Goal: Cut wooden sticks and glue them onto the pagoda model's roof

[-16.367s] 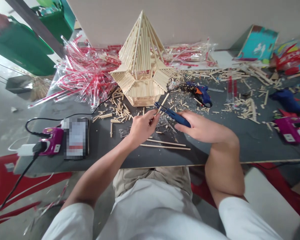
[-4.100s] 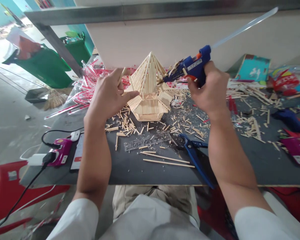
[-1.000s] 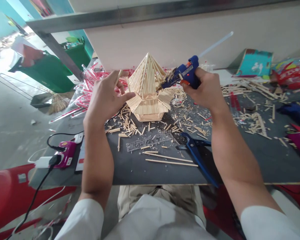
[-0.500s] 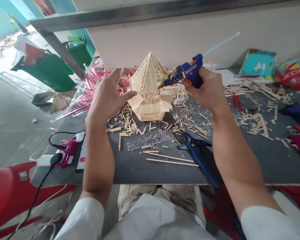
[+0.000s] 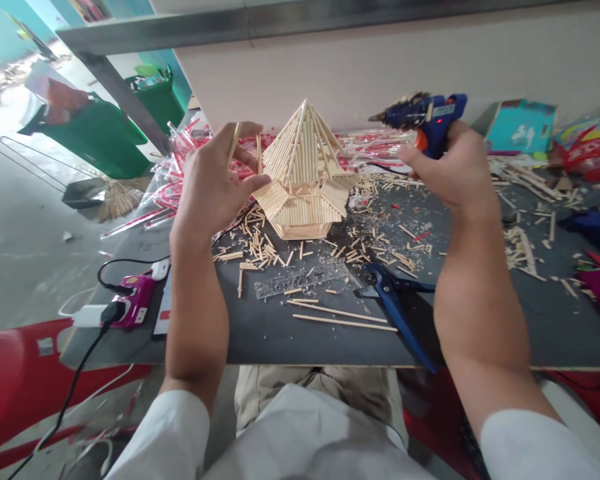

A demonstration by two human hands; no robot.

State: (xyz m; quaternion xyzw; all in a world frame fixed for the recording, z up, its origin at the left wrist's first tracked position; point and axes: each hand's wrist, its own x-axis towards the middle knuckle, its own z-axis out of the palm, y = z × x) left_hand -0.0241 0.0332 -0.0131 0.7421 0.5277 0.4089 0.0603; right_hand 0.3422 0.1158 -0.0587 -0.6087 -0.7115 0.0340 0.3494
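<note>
A small pagoda-like model point(image 5: 305, 213) made of thin wooden sticks stands on the dark table, with a pointed upper roof and a flared lower one. At its left side is my left hand point(image 5: 215, 177), fingers curled around short wooden sticks point(image 5: 234, 145); the thumb tip reaches the lower roof's edge, and whether it touches I cannot tell. My right hand point(image 5: 460, 167) grips a blue hot glue gun point(image 5: 437, 123) in the air, right of the model. The gun's nozzle points left, apart from the roof, and a small red light glows on its body.
Cut stick pieces point(image 5: 260, 247) litter the table. Nearer me lie a clear ruler point(image 5: 300, 279), longer sticks point(image 5: 345, 323) and blue-handled cutters point(image 5: 405, 327). A purple power adapter point(image 5: 136, 303) with cords sits at left. Red-and-clear plastic wrappers point(image 5: 180, 160) are heaped behind my left hand.
My right hand has drawn the glue gun up and right, away from the model's roof. A pale strand or glue stick behind the gun no longer shows. My left hand has barely shifted.
</note>
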